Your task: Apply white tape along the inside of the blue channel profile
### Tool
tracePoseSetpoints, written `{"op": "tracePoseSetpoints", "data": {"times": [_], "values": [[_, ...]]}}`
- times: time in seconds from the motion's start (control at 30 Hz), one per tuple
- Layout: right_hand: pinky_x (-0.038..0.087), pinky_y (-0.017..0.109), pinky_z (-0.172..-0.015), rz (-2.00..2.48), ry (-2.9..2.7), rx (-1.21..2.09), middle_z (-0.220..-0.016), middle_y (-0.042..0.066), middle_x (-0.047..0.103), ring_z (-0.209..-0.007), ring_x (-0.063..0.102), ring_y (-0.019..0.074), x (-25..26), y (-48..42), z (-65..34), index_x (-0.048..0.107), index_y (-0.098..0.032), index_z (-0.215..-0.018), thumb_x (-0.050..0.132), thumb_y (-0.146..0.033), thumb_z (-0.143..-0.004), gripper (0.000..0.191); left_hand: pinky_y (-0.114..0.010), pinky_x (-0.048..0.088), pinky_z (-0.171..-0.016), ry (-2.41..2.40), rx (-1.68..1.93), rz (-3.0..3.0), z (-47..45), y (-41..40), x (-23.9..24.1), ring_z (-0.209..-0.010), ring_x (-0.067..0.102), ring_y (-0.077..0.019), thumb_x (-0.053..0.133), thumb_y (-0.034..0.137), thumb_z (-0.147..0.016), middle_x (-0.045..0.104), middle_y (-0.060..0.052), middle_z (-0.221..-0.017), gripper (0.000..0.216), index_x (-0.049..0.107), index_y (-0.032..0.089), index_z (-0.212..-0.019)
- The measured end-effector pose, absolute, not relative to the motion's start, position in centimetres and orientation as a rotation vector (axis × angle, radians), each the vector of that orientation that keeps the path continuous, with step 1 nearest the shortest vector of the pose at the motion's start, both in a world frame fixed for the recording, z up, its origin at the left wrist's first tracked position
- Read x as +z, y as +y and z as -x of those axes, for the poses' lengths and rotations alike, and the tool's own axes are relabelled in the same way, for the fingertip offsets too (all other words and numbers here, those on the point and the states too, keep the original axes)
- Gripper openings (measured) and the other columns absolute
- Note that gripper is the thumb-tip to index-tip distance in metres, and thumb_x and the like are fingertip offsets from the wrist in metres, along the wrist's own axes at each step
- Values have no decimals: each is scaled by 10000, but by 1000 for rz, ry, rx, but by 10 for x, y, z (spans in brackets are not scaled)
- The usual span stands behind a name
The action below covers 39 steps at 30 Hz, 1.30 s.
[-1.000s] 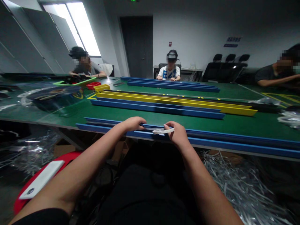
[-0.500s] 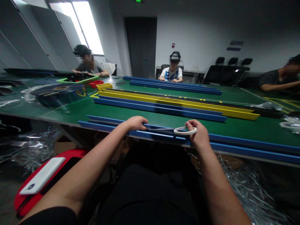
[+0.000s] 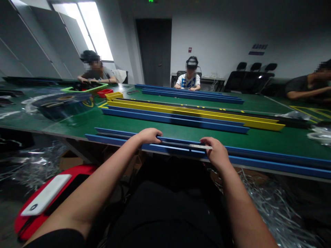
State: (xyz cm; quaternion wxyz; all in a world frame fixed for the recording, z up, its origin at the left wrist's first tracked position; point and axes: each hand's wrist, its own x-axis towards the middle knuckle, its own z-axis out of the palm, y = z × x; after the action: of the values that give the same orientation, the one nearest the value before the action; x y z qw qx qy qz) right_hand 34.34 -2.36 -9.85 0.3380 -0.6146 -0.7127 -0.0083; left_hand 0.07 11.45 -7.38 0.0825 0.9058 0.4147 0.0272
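Observation:
A long blue rail (image 3: pixel 258 151) lies along the near edge of the green table (image 3: pixel 77 124). My left hand (image 3: pixel 149 135) rests on the rail, its fingers curled over the top edge. My right hand (image 3: pixel 216 151) is closed on a white tape roll (image 3: pixel 200 146). The roll is held low and flat against the rail, so only its thin edge shows. A dark strip stretches along the rail between the two hands. My forearms reach out over my dark lap.
More blue rails (image 3: pixel 176 120) and yellow rails (image 3: pixel 196 115) lie further back, with yellow (image 3: pixel 113 95), red (image 3: pixel 104 92) and green (image 3: pixel 85 88) bins at the far left. Three other people sit around the table. A red case with a white phone (image 3: pixel 45 198) lies lower left; shiny shreds (image 3: pixel 271 210) cover the floor.
My right hand has pulled the tape roll rightward along the rail, away from the left hand, and lowered it flat onto the rail. The left hand has stayed in place.

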Motion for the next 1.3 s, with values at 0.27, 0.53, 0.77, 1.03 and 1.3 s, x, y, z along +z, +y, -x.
{"op": "tracePoseSetpoints", "data": {"times": [0.27,0.53,0.77,1.03,1.3], "values": [[446,313,-839,1655,-1857,-83,-1002,2,707,-943,604,199,-97,-28,-339,687,-281,-1019,504,-80,-777,365,-247,379,-612,1257,54,-2692,-3,111,-71,-782,620,-171,608,451,-749,728,8,-943,362,708,285,-1055],[437,308,-812,1673,-1862,-91,-1003,-5,697,-924,594,193,-94,-29,-336,688,-286,-1023,515,-73,-766,375,-255,405,-642,1294,5,-2674,-4,111,-69,-831,642,-194,601,470,-745,734,-14,-996,420,702,285,-1108],[429,318,-807,1674,-1918,-119,-1023,-3,682,-926,581,198,-91,-31,-333,696,-300,-1013,537,-31,-696,445,-256,400,-625,1275,-41,-2654,-14,109,-66,-802,637,-204,593,471,-743,732,-31,-953,403,703,254,-1064],[429,321,-838,1688,-1926,-111,-1052,-2,679,-963,574,200,-92,-32,-334,687,-297,-1026,538,-22,-688,460,-250,450,-739,1000,431,-2607,-11,102,-69,-838,611,-168,671,448,-752,686,-29,-932,317,672,202,-952],[428,330,-823,1692,-1944,-155,-1059,5,676,-956,574,209,-93,-31,-333,689,-297,-1024,548,-24,-693,451,-259,468,-765,911,564,-2538,-12,102,-73,-831,593,-152,653,344,-804,652,-24,-897,209,666,189,-944]]}}
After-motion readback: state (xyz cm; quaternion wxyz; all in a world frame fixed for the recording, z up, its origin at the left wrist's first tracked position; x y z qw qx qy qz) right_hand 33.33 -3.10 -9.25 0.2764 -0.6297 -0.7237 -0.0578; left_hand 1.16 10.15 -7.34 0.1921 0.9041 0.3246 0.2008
